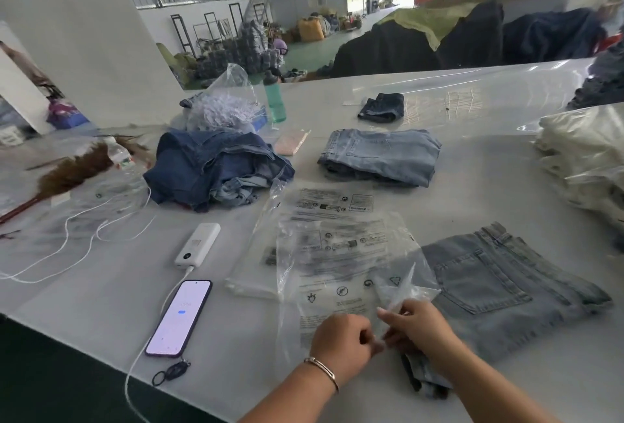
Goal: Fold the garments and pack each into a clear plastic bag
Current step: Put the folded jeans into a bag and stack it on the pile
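Both hands meet at the lower centre of the frame, right at the near edge of the white table (506,166). Left hand (341,343), with a thin metal bracelet (322,370) on the wrist, has its fingers curled and pinches the near edge of a clear plastic bag with black printing (337,264); right hand (417,324) pinches the same edge beside it, its fingers bent around the film. Printing on the bag shows small symbols and blocks of text, too blurred to read. More printed clear bags (324,201) lie under it, reaching toward mid-frame.

Folded light-blue denim shorts (499,284) lie at the lower right, touching the held bag, back pocket up. Another folded pale denim garment (380,155) sits at centre, a small dark denim piece (383,106) beyond it, and a loose heap of dark blue denim (216,169) at centre left.

At lower left, a lit smartphone (180,318) lies close to the table edge, cabled to a white power bank (197,245). A brown feather duster (71,171) lies at far left, a green bottle (275,100) at upper centre, and bagged cream garments (584,159) at the right edge. Bare table shows between the centre garment and the far edge.
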The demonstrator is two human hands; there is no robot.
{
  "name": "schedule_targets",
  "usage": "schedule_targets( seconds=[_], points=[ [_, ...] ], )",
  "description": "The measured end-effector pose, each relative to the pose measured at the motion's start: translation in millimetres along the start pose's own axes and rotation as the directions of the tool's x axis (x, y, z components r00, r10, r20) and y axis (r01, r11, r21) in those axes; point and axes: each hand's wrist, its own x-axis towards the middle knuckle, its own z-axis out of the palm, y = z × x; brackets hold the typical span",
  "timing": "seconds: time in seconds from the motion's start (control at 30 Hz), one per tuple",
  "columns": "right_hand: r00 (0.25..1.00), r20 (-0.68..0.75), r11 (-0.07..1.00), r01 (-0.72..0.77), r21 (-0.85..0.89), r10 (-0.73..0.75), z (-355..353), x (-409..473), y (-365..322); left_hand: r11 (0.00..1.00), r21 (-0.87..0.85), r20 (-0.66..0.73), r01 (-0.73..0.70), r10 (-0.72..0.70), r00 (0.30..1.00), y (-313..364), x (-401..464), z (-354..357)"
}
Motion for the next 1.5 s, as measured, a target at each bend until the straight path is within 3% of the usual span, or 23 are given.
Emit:
schedule_targets(
  seconds=[0.1, 0.3, 0.63, 0.77, 0.93, 1.03, 1.1, 1.17, 1.2, 1.27, 1.3, 1.33, 1.4, 1.43, 1.5],
  points=[
    [0.995, 0.101, 0.999, -0.001, -0.041, 0.005, 11.1, -3.2, -2.8, 0.999, -0.032, -0.050, 0.025, -0.026, 0.998, -2.5, -0.6, -3.6],
    [0.998, -0.023, 0.992, 0.064, 0.107, -0.062, 10.3, -8.9, -12.2, 0.924, -0.375, 0.072, 0.079, -0.056, 0.996, -4.5, -2.5, -16.2],
    [0.979, -0.103, 0.976, 0.189, 0.106, -0.178, 11.8, -6.8, -14.1, 0.947, -0.310, 0.048, 0.089, -0.078, 0.996, 3.5, 3.4, -19.8],
    [0.982, -0.123, 0.982, 0.158, 0.106, -0.144, -0.1, -3.1, -7.0, 0.971, -0.151, -0.138, 0.185, -0.206, 0.969, 1.6, 17.0, -26.9],
    [0.901, -0.406, 0.987, 0.124, -0.101, -0.154, -35.5, 7.1, 4.8, 0.872, -0.368, -0.437, 0.323, -0.469, 0.768, -12.4, 59.4, -72.6],
    [0.884, -0.439, 0.987, 0.140, -0.082, -0.162, -58.1, 15.4, 7.0, 0.950, -0.122, -0.549, 0.288, -0.307, 0.778, -21.6, 79.8, -103.4],
    [0.930, -0.314, 0.980, 0.169, -0.102, -0.193, -66.0, 19.3, 0.8, 0.957, 0.052, -0.569, 0.286, -0.207, 0.796, -23.2, 91.0, -118.2],
    [0.961, -0.132, 0.967, 0.230, -0.113, -0.244, -73.8, 21.8, -7.9, 0.944, 0.102, -0.537, 0.315, -0.215, 0.816, -23.4, 103.0, -132.1],
    [0.954, -0.115, 0.955, 0.258, -0.148, -0.276, -80.8, 24.2, -11.9, 0.939, 0.095, -0.534, 0.330, -0.231, 0.813, -22.2, 108.2, -140.0],
    [0.908, -0.235, 0.886, 0.236, -0.399, -0.348, -105.3, 33.0, -16.5, 0.951, 0.022, -0.612, 0.310, -0.232, 0.756, -16.9, 115.4, -157.9],
    [0.880, -0.269, 0.765, 0.148, -0.627, -0.391, -121.5, 37.8, -15.9, 0.964, -0.023, -0.688, 0.266, -0.208, 0.695, -12.3, 117.4, -166.8],
    [0.890, -0.235, 0.579, 0.039, -0.815, -0.390, -137.5, 43.2, -13.1, 0.979, -0.054, -0.769, 0.195, -0.165, 0.617, -5.7, 117.9, -174.7],
    [0.976, -0.090, 0.291, -0.028, -0.956, -0.200, -161.9, 54.5, -3.0, 1.000, -0.011, -0.869, 0.007, -0.013, 0.495, 11.7, 117.6, -183.8],
    [0.996, -0.030, 0.214, -0.010, -0.977, -0.090, -167.6, 59.2, 2.2, 0.995, 0.054, -0.873, -0.079, 0.085, 0.481, 21.5, 117.0, -183.8],
    [0.996, 0.086, 0.135, 0.080, -0.988, 0.040, -168.6, 66.4, 10.3, 0.959, 0.184, -0.790, -0.215, 0.274, 0.549, 38.5, 115.4, -170.7]
  ],
)
